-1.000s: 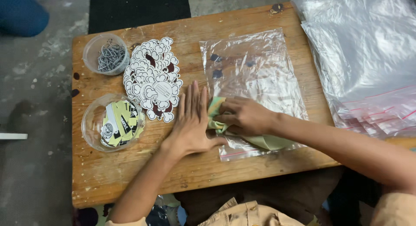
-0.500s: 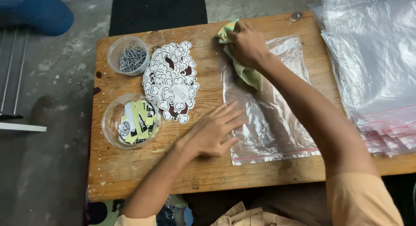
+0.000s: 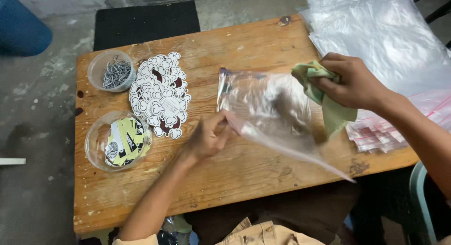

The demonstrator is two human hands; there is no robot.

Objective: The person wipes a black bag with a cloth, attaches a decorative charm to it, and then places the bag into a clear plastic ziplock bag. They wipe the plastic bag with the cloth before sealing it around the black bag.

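Observation:
My left hand pinches the near edge of a clear zip bag and lifts it off the wooden table, so the bag slants upward. My right hand is closed around a pale green cloth that hangs down at the bag's right side, above the table's right end.
A pile of white cloud-shaped stickers lies left of the bag. A clear cup of screws and a clear bowl of yellow and black stickers stand at the left. A stack of clear zip bags covers the right end.
The left hand went from lying flat on the bag to pinching its edge and raising it. The right hand carried the cloth from the bag's far corner to the right side.

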